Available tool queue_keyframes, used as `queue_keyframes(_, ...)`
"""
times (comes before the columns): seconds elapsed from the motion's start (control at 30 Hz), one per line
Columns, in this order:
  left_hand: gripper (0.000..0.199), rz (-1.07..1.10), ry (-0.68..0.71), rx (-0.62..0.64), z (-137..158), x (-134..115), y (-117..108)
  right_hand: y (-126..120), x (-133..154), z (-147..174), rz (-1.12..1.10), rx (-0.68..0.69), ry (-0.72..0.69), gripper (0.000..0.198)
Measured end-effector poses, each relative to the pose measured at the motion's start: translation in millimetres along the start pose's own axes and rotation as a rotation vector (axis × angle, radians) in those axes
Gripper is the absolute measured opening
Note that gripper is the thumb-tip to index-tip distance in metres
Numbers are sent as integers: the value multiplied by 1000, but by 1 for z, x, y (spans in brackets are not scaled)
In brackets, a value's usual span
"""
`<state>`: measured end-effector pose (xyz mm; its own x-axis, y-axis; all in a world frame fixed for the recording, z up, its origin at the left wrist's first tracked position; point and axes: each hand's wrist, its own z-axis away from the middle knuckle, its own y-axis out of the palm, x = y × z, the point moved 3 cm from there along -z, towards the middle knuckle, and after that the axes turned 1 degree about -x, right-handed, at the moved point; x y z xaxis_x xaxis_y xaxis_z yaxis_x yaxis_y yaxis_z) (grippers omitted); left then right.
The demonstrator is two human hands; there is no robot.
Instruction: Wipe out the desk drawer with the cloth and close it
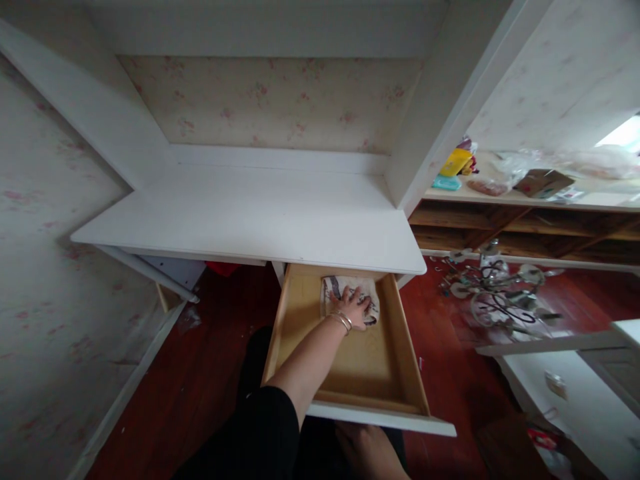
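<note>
My left hand (351, 309) lies inside the pulled-out drawer (357, 373), fingers spread flat on a folded cloth (330, 288). The cloth is cream with dark markings and rests at the drawer's back end. Two thin bangles circle my left wrist. Below the drawer's white front panel (380, 417) is my right hand (367, 448), close to the panel's lower edge. Its fingers are mostly hidden, so their grip does not show. The drawer's inside is bare light wood around the cloth.
A white desk top (280, 207) with upright side panels stands above the drawer. At right, a low wooden shelf (450, 217) bears bags and a cardboard box (543, 181). A chandelier (505, 293) lies on the red floor, near white furniture (545, 387).
</note>
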<state>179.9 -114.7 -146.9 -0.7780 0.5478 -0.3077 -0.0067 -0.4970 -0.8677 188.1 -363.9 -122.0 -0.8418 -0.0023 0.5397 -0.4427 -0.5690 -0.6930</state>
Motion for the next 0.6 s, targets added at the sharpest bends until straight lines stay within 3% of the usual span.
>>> queue_keyframes(0.17,89,-79,111,-76,4,-27,3,0,1,2,12,-13,39,40)
queue_keyframes(0.3,79,-133,150,-132,29,-44,10,5,-4,0,39,-3,26,39)
queue_keyframes(0.5,60,-162,294,35,93,-69,34,8,-7,-3,14,-33,-24,38)
queue_keyframes(0.6,51,-147,301,57,115,-67,35,7,-7,-4,11,-27,-40,40)
